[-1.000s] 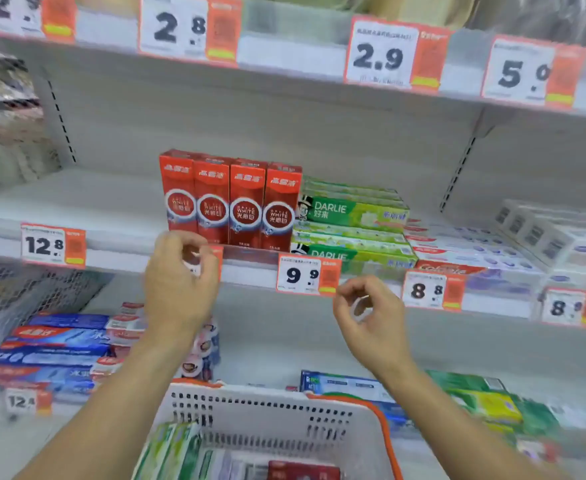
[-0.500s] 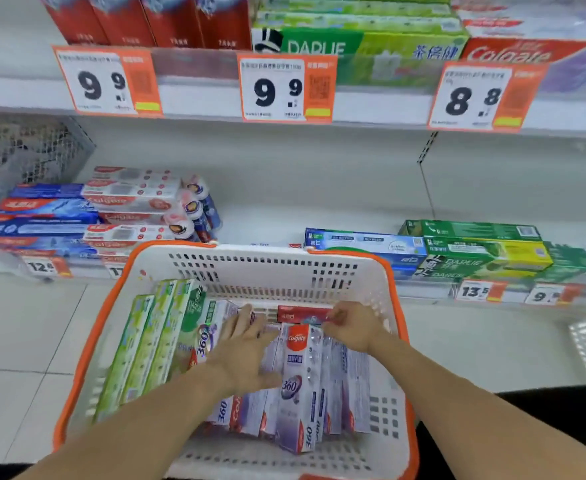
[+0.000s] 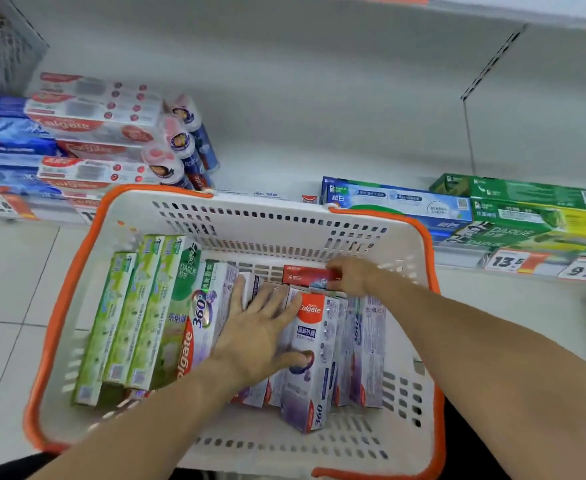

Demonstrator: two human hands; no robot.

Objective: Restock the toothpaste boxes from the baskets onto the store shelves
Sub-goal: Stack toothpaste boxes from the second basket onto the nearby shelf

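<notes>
A white basket with an orange rim (image 3: pixel 87 258) sits below me, holding toothpaste boxes. Green Darlie boxes (image 3: pixel 135 317) lie along its left side. White and purple Colgate 360 boxes (image 3: pixel 314 355) fill the middle. My left hand (image 3: pixel 260 327) lies flat with spread fingers on the Colgate boxes. A red box (image 3: pixel 305 274) lies crosswise at the far end of the basket, and my right hand (image 3: pixel 352 276) grips its right end.
The bottom shelf (image 3: pixel 271 168) behind the basket holds stacked Colgate boxes (image 3: pixel 87 123) at the left and blue and green Darlie boxes (image 3: pixel 513 209) at the right, with price tags (image 3: pixel 504 261) along its edge. Pale floor tiles (image 3: pixel 7 278) lie to the left.
A second ago both hands were up at the middle shelf by the red boxes. They came down into the basket; now the view is closer and my right hand has closed on the red box.
</notes>
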